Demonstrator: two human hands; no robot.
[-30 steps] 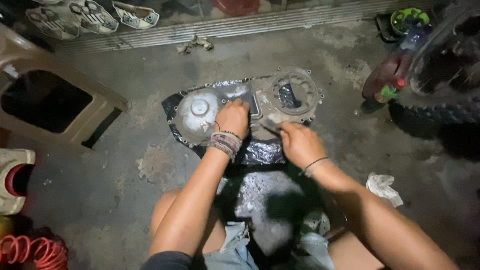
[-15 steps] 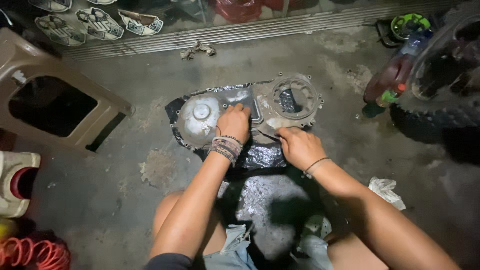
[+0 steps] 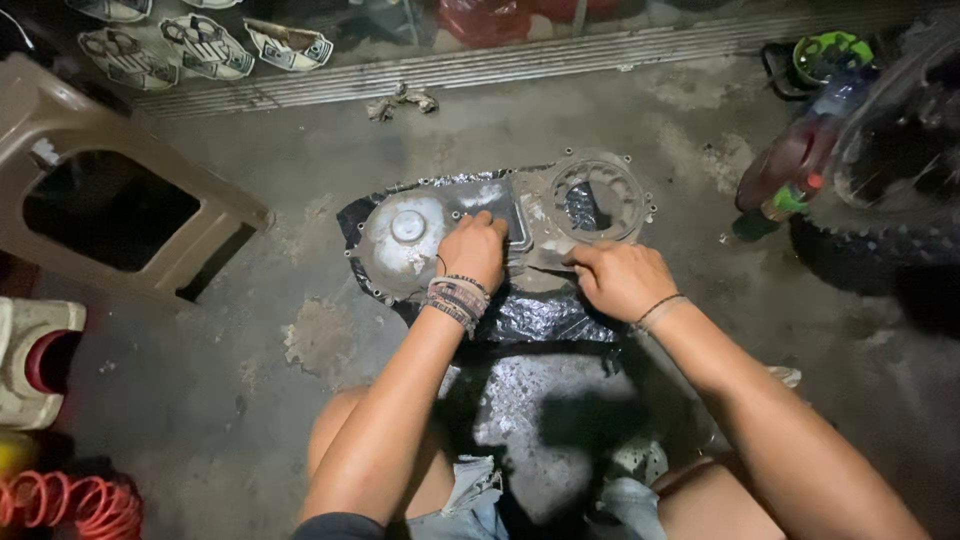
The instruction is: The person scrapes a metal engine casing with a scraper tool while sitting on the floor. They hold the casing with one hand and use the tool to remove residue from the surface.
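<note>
A grey metal engine cover (image 3: 415, 235) lies flat on a black plastic sheet (image 3: 545, 315) on the concrete floor. It has a round dome on the left and a ring-shaped opening (image 3: 600, 195) on the right. My left hand (image 3: 472, 250), with bead bracelets at the wrist, presses down on the middle of the cover. My right hand (image 3: 618, 280) rests at the cover's near right edge with the fingers curled; I cannot tell whether it holds a small tool.
A tan plastic stool (image 3: 110, 190) lies tipped at the left. A knobby tyre (image 3: 880, 240) and a bottle (image 3: 790, 175) stand at the right. Red coiled hose (image 3: 65, 500) is at the bottom left. Gaskets (image 3: 205, 45) lie along the far wall.
My right hand slid from the cover's middle toward its near right edge. My left hand stayed pressed on the cover. The view shifted slightly.
</note>
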